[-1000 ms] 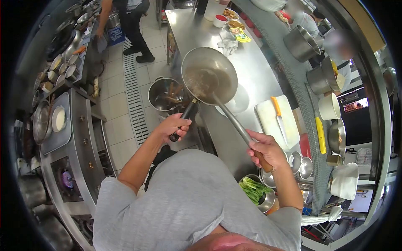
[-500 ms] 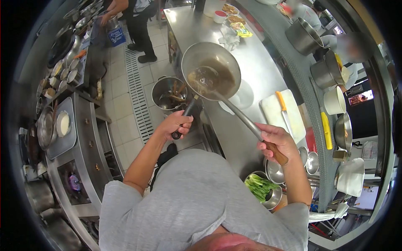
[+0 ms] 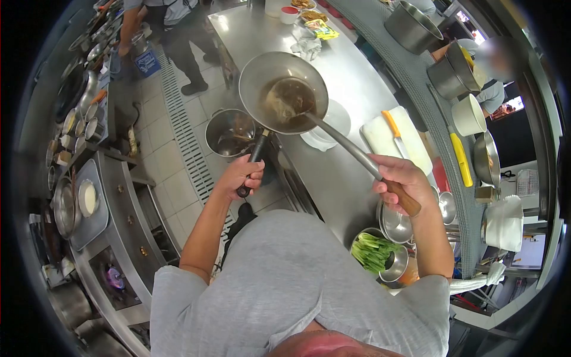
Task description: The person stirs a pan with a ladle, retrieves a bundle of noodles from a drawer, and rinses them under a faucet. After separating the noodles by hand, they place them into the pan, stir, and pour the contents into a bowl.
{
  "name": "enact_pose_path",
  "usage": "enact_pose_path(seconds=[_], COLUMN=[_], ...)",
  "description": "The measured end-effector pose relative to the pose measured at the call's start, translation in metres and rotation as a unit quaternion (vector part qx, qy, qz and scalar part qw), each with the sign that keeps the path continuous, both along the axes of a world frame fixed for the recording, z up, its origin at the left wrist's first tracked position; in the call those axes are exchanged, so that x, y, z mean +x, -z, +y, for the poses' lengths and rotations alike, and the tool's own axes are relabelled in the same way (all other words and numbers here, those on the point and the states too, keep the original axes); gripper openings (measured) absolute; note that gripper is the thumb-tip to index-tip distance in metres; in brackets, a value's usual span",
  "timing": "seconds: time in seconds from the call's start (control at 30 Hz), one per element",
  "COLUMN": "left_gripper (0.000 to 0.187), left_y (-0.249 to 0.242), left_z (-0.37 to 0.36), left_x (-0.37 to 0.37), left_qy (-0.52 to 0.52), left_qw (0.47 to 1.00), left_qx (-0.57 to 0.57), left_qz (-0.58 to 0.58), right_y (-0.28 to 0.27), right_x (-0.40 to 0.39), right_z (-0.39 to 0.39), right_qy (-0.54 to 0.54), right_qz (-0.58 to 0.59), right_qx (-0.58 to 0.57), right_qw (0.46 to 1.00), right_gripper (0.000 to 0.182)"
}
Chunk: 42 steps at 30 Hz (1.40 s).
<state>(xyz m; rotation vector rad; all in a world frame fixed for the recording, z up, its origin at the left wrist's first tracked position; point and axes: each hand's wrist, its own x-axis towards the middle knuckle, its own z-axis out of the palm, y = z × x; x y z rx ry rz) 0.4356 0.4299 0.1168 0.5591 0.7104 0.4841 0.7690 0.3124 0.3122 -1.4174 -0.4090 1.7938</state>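
My left hand [image 3: 241, 177] is wrapped round the black handle of a metal wok [image 3: 253, 83], held over the near-left side of the steel counter. Brown liquid [image 3: 297, 92] pools in it, with a paler patch within. My right hand [image 3: 405, 183] grips the wooden end of a long-handled ladle [image 3: 351, 147]. The ladle's shaft slants over the wok's rim and its head is down in the liquid. Below the wok's right edge, a white round dish [image 3: 336, 122] sits on the counter, partly covered by the wok.
A white cutting board [image 3: 380, 134] with a yellow-handled knife [image 3: 391, 124] lies right. A deep pot [image 3: 217, 134] stands at left, below counter height. Leafy greens [image 3: 375, 251] fill a bowl near my right elbow. A stove [image 3: 128, 238] is left; another person [image 3: 178, 35] stands beyond.
The wok and ladle have shifted a little left and nearer to me relative to the counter, so more of the white dish shows. The liquid has settled. Both grips are unchanged.
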Motion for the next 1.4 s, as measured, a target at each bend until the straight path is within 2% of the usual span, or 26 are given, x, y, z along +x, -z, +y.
enact_pose_path(seconds=[0.2,0.3,0.47,0.57,0.9,1.0,1.4], left_gripper=[0.023,0.023,0.023,0.016,0.017,0.016,0.016], left_y=[0.003,0.004,0.009,0.004,0.012,0.010,0.014], left_z=[0.000,0.001,0.001,0.000,0.007,0.007,0.008], left_x=[0.000,0.001,0.003,0.007,0.007,0.008,0.009], left_qy=[0.005,0.007,0.002,-0.021,-0.008,-0.015,-0.021], left_qw=[1.000,1.000,1.000,1.000,1.000,1.000,1.000], left_qx=[0.010,0.015,0.017,0.003,0.006,0.010,0.018], left_qz=[-0.007,-0.006,0.000,-0.001,-0.011,-0.005,-0.008], right_y=[-0.002,-0.003,-0.004,-0.004,0.004,0.009,0.025], right_x=[0.013,0.019,0.025,0.028,0.050,0.057,0.069], right_z=[-0.005,-0.006,-0.010,-0.014,-0.029,-0.035,-0.051], right_qy=[0.016,0.015,0.030,0.043,0.072,0.073,0.096], right_qz=[-0.006,-0.003,-0.009,-0.021,-0.023,-0.041,-0.069], right_qx=[0.026,0.045,0.050,0.050,0.065,0.079,0.035], right_qw=[1.000,0.999,0.998,0.998,0.995,0.993,0.992], right_gripper=[0.048,0.052,0.052,0.051,0.052,0.046,0.049])
